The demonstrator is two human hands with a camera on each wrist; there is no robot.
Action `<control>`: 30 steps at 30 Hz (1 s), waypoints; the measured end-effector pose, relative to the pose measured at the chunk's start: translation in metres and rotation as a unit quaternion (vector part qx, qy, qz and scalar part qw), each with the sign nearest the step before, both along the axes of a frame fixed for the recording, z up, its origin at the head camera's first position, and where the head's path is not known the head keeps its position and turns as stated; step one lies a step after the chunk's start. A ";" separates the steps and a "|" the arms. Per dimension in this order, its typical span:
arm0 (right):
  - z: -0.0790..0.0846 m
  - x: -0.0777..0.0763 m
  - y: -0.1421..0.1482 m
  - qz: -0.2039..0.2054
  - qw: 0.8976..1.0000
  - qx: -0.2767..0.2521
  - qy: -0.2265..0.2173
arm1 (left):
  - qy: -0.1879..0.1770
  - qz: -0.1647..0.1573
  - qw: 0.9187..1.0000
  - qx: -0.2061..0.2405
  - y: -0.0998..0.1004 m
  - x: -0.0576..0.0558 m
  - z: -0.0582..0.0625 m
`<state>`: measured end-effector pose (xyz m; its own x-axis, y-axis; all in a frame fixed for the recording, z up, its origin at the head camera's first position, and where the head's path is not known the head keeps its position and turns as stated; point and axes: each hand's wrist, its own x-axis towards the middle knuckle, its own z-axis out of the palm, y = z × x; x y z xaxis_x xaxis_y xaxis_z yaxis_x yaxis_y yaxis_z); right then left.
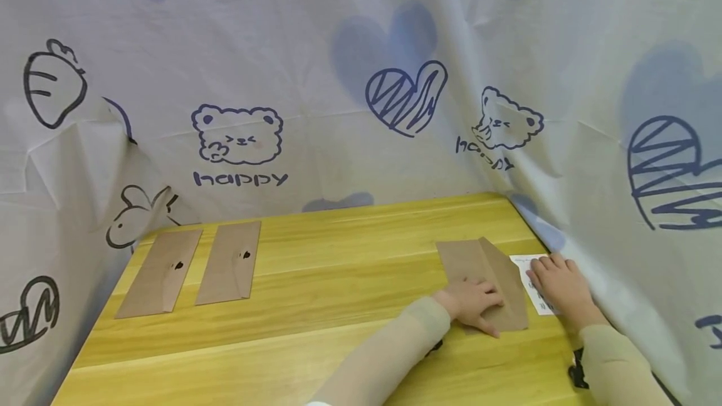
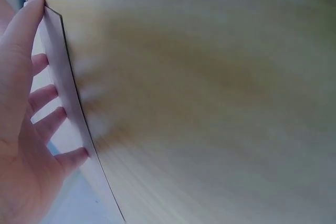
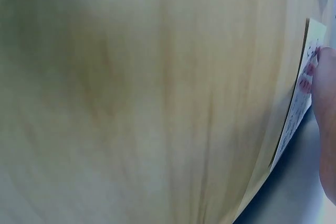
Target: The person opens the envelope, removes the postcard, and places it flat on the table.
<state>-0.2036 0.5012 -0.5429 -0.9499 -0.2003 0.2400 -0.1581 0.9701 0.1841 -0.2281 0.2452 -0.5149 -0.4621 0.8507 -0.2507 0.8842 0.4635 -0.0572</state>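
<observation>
White cloth (image 1: 321, 143) with blue and black doodles hangs behind a yellow wood-grain table (image 1: 338, 281). Spread fingers of the left hand (image 1: 472, 302) rest on a brown envelope (image 1: 504, 281), its flap opened out, near the right end; just beside it, the right hand (image 1: 564, 287) touches a printed sheet (image 1: 540, 299), whether pinching I cannot tell. Well apart, leftward, lie two dark-marked envelopes (image 1: 225, 268).

Brown envelope (image 1: 459, 257), white dark-lettered paper (image 1: 538, 296), yellow wood-grained table (image 1: 338, 281), pale blue-hearted curtain (image 1: 338, 165)
</observation>
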 end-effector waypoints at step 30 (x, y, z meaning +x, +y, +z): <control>0.020 -0.006 -0.015 -0.031 0.996 -0.059 0.064 | -0.014 0.037 0.982 0.183 -0.080 0.015 0.025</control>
<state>-0.2091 0.4863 -0.5233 -0.9194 -0.1059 0.3789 -0.0803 0.9933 0.0828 -0.2131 0.1648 -0.4897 -0.5225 0.8511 0.0515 0.8467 0.5108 0.1491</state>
